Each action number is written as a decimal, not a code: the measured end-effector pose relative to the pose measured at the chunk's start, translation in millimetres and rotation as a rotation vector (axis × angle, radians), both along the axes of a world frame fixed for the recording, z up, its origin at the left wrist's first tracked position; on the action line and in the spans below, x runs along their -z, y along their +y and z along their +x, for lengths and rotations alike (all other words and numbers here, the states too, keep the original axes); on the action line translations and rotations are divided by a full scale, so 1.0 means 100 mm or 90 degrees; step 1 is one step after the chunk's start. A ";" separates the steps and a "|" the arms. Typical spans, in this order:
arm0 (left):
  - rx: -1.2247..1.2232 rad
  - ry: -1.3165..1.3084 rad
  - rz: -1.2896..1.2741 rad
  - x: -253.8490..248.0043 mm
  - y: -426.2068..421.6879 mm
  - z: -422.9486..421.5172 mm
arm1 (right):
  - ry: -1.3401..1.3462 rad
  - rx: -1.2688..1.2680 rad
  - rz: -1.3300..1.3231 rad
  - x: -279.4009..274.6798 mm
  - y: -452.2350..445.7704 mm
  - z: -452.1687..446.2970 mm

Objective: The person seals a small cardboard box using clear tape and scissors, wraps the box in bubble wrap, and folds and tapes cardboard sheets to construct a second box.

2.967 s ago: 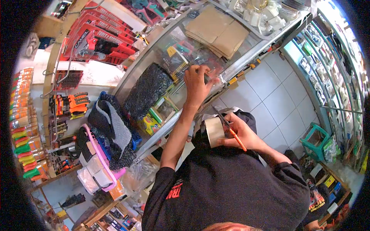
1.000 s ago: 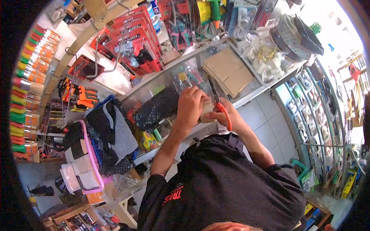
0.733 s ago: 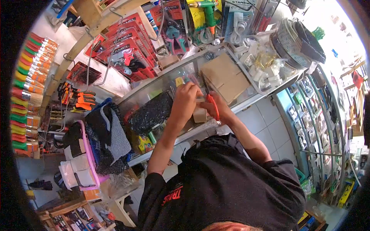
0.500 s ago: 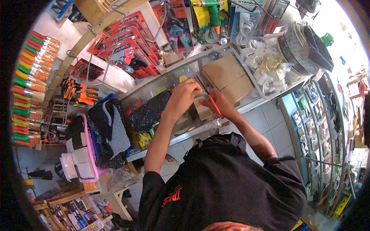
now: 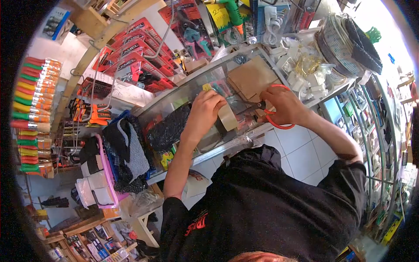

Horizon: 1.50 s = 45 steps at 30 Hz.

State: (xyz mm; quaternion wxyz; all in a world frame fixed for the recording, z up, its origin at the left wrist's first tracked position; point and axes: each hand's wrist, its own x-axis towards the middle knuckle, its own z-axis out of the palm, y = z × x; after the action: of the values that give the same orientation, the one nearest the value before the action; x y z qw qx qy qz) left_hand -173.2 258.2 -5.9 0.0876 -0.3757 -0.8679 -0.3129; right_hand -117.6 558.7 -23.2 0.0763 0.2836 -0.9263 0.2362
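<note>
My left hand (image 5: pixel 207 109) is closed on the upper end of a tan roll of tape (image 5: pixel 228 118) over the glass counter (image 5: pixel 205 150). To its right, my right hand (image 5: pixel 283 105) grips red-handled scissors (image 5: pixel 279 126), fingers around the handles. The scissors' dark blades point left, toward the tape. Stacked brown cardboard (image 5: pixel 251 78) lies on the counter just beyond the scissors. A black bubble-wrapped package (image 5: pixel 168 133) is left of my left hand.
A tray of white fittings (image 5: pixel 305 70) and coiled cable (image 5: pixel 338 46) stand at the upper right. Red tool packs (image 5: pixel 139 56) hang at the upper left. A pink-rimmed basket (image 5: pixel 107 170) is at the left. Tiled floor (image 5: pixel 301 153) shows beyond the counter edge.
My right hand has moved right, away from the tape, and the scissors have turned from pointing up to pointing left. My left hand stays on the tape, which now shows more fully.
</note>
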 end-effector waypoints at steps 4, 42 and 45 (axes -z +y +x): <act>0.003 0.035 -0.055 -0.09 0.04 0.05 | -0.008 -0.023 0.110 -0.12 -0.11 -0.13; -0.127 -0.207 0.458 0.12 -0.01 0.17 | -0.038 0.065 0.269 -0.33 -0.45 -0.34; -0.165 -0.218 0.425 0.32 -0.02 0.35 | 0.004 0.047 0.207 -0.18 -0.33 -0.34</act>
State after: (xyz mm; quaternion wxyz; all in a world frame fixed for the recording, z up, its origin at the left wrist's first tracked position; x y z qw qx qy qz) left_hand -138.3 255.8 -38.2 0.0975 -0.1565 -0.7609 -0.6222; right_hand -151.7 526.2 -4.7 0.0407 0.2586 -0.9619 0.0793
